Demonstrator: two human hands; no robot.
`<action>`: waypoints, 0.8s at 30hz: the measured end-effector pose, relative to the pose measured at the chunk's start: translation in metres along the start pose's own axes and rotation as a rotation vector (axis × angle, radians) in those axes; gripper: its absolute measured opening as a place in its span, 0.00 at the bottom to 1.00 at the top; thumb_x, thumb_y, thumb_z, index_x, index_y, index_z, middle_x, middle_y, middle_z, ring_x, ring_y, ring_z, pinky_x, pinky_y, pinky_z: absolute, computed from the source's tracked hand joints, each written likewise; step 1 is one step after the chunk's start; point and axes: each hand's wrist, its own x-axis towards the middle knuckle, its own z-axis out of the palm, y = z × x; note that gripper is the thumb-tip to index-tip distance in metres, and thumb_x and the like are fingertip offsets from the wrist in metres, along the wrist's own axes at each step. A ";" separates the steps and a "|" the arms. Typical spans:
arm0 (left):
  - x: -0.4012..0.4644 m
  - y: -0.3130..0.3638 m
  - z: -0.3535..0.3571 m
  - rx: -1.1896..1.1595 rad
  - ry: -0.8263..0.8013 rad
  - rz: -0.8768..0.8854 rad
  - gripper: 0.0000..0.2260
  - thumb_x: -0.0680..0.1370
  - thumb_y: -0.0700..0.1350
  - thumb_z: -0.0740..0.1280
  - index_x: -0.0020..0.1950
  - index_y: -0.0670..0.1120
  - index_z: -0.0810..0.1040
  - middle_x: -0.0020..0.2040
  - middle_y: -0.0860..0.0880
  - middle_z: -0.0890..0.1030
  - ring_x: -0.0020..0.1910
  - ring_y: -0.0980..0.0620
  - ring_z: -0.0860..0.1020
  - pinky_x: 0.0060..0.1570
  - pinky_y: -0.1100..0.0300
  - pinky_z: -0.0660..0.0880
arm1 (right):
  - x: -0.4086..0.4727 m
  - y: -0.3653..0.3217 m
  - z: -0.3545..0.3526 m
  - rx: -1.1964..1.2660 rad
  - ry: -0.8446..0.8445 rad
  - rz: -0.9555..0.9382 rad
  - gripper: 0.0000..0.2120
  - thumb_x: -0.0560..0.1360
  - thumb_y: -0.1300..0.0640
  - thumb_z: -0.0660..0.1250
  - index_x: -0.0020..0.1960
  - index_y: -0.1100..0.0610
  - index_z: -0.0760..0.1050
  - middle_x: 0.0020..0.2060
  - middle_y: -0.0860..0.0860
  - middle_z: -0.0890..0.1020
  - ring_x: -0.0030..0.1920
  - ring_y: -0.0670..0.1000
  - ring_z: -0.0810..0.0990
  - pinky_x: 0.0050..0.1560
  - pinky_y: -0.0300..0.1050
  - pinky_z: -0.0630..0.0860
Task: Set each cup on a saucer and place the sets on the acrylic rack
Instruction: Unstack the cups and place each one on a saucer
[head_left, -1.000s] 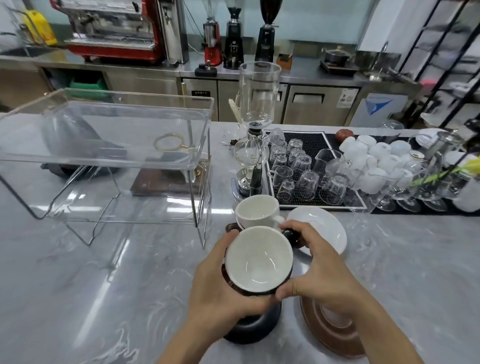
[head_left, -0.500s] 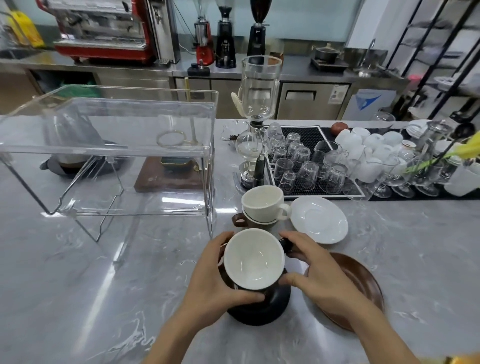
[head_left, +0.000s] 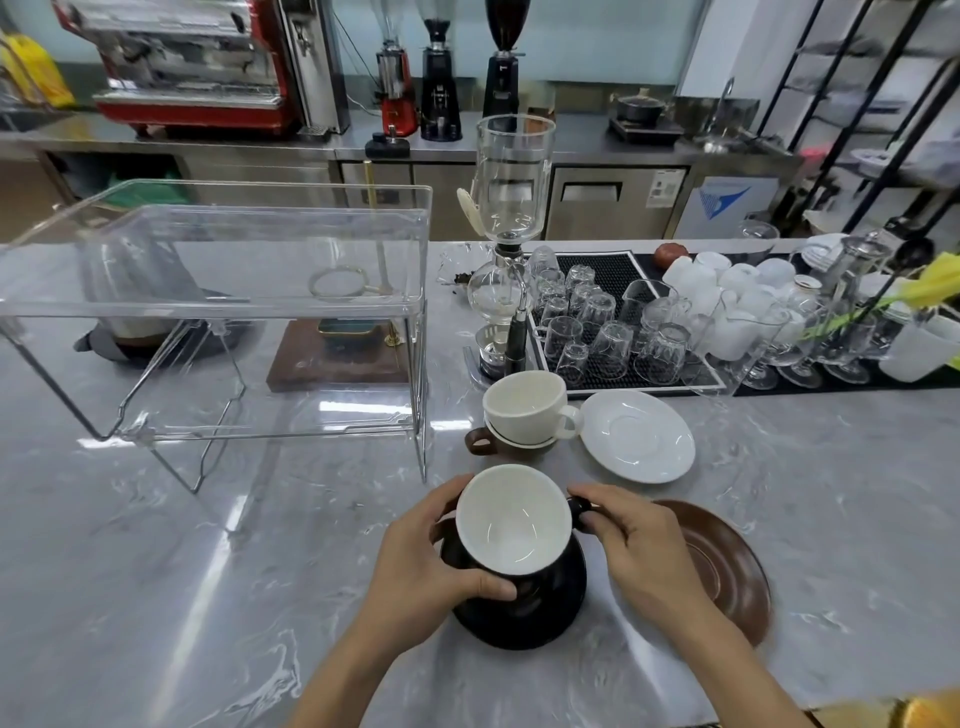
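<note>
While both hands hold it, the black cup (head_left: 511, 522) sits on the black saucer (head_left: 524, 610). Left hand (head_left: 415, 566) curls round the cup's left wall; right hand (head_left: 636, 545) pinches the handle. Brown saucer (head_left: 727, 564) lies just right. Acrylic rack (head_left: 218, 306) stands back-left across bare counter (head_left: 182, 597).

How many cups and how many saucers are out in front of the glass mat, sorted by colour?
Black cups: 1, held over the black saucer by the left hand and right hand
White cups: 1
Brown cups: 1
Black saucers: 1
White saucers: 1
Brown saucers: 1
Total: 6
</note>
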 end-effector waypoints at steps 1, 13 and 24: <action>0.000 -0.001 0.000 0.002 0.000 -0.004 0.41 0.53 0.37 0.86 0.59 0.65 0.77 0.56 0.68 0.83 0.60 0.65 0.79 0.57 0.70 0.73 | 0.000 0.002 0.001 0.011 0.012 0.010 0.17 0.74 0.75 0.67 0.55 0.58 0.84 0.48 0.41 0.85 0.48 0.39 0.84 0.50 0.30 0.78; 0.000 -0.018 0.003 0.057 -0.060 -0.055 0.44 0.51 0.36 0.83 0.60 0.67 0.76 0.56 0.69 0.82 0.59 0.68 0.79 0.54 0.76 0.72 | -0.011 0.015 0.007 0.005 -0.022 0.031 0.17 0.73 0.73 0.68 0.52 0.54 0.85 0.45 0.36 0.85 0.46 0.41 0.85 0.51 0.42 0.82; -0.001 -0.019 0.005 0.118 -0.092 -0.065 0.46 0.51 0.38 0.82 0.54 0.81 0.72 0.56 0.75 0.80 0.59 0.73 0.76 0.56 0.75 0.72 | -0.017 0.025 0.007 -0.076 -0.048 0.031 0.15 0.72 0.71 0.71 0.52 0.54 0.85 0.44 0.35 0.86 0.48 0.37 0.83 0.50 0.27 0.75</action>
